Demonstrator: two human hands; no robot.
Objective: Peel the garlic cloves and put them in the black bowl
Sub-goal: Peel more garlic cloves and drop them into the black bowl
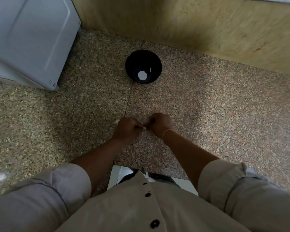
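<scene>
The black bowl (143,66) stands on the speckled stone counter (208,101), straight ahead of my hands. A bright white spot shows at its bottom; I cannot tell what it is. My left hand (126,129) and my right hand (159,124) meet above the counter, nearer to me than the bowl. Both have curled fingers and pinch a small white garlic clove (144,127) between them. Only a sliver of the clove shows. A pale scrap (116,122) peeks out at the far side of my left hand.
A grey-white appliance (28,41) stands at the back left of the counter. A yellowish stone wall (208,22) runs behind the bowl. The counter's front edge (151,166) lies close to my body.
</scene>
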